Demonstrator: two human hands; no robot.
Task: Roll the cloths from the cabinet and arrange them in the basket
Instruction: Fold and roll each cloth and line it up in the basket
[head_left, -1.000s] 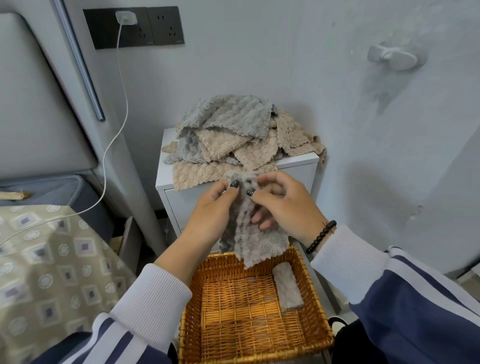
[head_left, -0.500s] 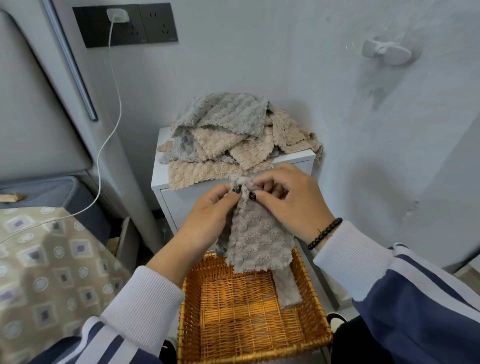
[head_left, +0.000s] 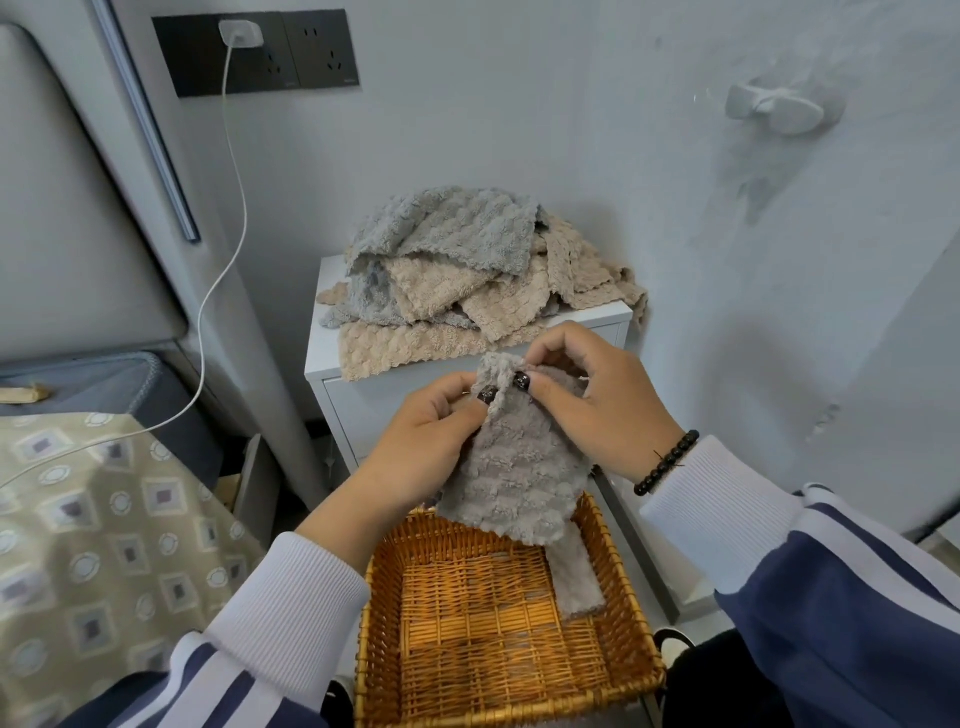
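Both hands are up over the woven wicker basket (head_left: 498, 649): left hand (head_left: 426, 441) and right hand (head_left: 597, 405) each pinch the top edge of a fluffy grey cloth (head_left: 514, 478) with a bumpy ridged pile, and it hangs down limp. One rolled grey cloth (head_left: 576, 582) lies along the basket's right side. Behind, a messy heap of grey and beige cloths (head_left: 467, 275) sits on the smooth white cabinet (head_left: 363, 384).

upper end of the rolled cloth (head_left: 576, 579) in the basket (head_left: 387, 597) hidden behind the hanging grey cloth (head_left: 514, 478), basket's near rim cut off by the bottom edge, right hand (head_left: 597, 400) fingertips tucked behind the grey cloth's top, cabinet (head_left: 363, 384) front mostly blocked by both hands
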